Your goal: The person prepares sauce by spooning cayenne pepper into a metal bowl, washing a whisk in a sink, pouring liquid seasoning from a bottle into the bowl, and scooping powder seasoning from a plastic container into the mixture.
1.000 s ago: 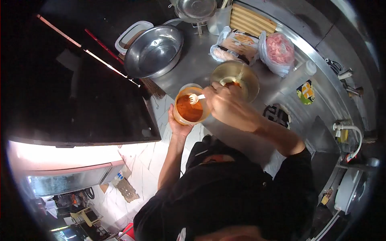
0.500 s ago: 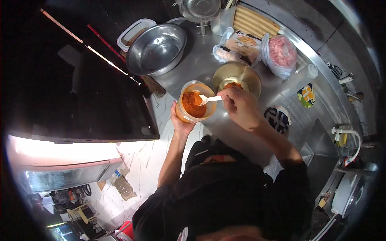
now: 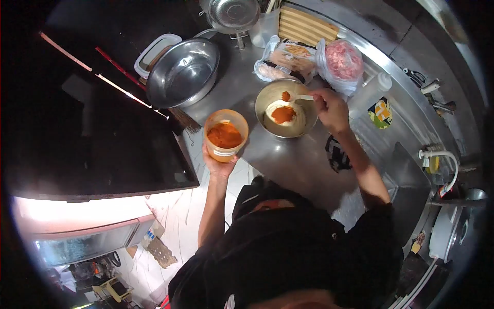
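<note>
1. Two hands hold things: the left hand (image 3: 218,164), some fingers hidden, cups the plastic tub (image 3: 225,116) near the counter's (image 3: 288,172) edge.
2. Right hand (image 3: 333,110) pinches the spoon (image 3: 304,97) over the metal bowl (image 3: 265,96), fingertips hard to distinguish.
3. Pale stuff (image 3: 300,115) around the bowl's orange powder (image 3: 282,115): unidentifiable.

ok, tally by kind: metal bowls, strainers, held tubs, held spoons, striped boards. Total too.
Metal bowls: 2 (mixing bowl, large bowl)
Strainers: 1 (mesh strainer)
Held tubs: 1 (powder tub)
Held spoons: 1 (white spoon)
Striped boards: 1 (wooden board)
Total: 6
</note>
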